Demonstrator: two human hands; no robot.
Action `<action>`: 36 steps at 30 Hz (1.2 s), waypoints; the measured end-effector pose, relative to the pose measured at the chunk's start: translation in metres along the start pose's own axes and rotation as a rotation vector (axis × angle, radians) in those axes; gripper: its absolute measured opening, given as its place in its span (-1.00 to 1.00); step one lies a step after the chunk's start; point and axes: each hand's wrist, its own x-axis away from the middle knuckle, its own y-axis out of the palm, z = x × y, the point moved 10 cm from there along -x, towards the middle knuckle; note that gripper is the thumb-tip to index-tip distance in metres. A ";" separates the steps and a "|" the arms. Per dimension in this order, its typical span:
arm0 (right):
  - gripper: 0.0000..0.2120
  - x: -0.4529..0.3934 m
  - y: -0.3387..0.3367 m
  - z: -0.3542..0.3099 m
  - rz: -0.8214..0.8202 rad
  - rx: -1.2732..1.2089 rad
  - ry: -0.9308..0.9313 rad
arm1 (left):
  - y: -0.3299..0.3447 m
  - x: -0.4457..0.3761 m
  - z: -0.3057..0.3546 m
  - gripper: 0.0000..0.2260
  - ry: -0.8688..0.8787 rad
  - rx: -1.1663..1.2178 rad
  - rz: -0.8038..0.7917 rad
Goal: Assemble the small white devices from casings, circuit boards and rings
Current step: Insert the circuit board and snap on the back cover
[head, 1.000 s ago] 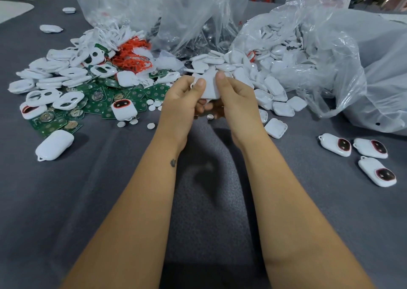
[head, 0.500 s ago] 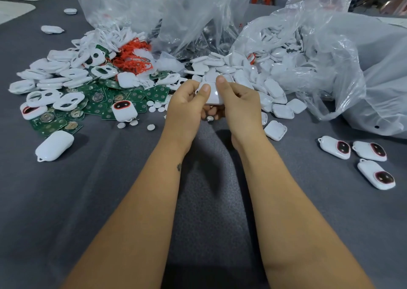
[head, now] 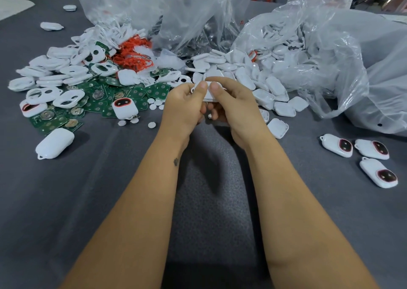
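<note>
My left hand (head: 182, 108) and my right hand (head: 235, 105) meet above the grey table, both thumbs pressed on top of one small white device (head: 208, 93) held between them. Most of the device is hidden by my fingers. To the left lie green circuit boards (head: 97, 103), white front casings with cut-outs (head: 66, 97) and a tangle of red rings (head: 132, 55). White back casings (head: 264, 83) spill from a bag behind my hands. Three assembled devices (head: 361, 154) lie at the right.
Clear plastic bags (head: 343, 64) stand at the back and right. Small white round buttons (head: 152, 124) are scattered near my left hand. A closed white device (head: 55, 143) lies at the left, and another with a red face (head: 125, 108) stands on the boards. The grey cloth (head: 209, 211) covers the table.
Both hands have drawn a little nearer to me with the device, and the thumbs have come closer together on top of it.
</note>
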 end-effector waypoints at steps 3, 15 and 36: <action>-0.73 0.001 0.008 0.004 -0.072 -0.089 0.040 | -0.002 0.000 -0.001 -0.76 -0.022 0.041 0.005; -0.74 -0.001 -0.003 0.007 -0.022 -0.204 0.056 | 0.004 0.003 0.001 -0.75 -0.038 0.019 -0.055; -0.79 -0.001 -0.004 -0.001 0.026 -0.103 -0.071 | -0.003 0.009 0.013 -0.92 0.115 -0.035 0.061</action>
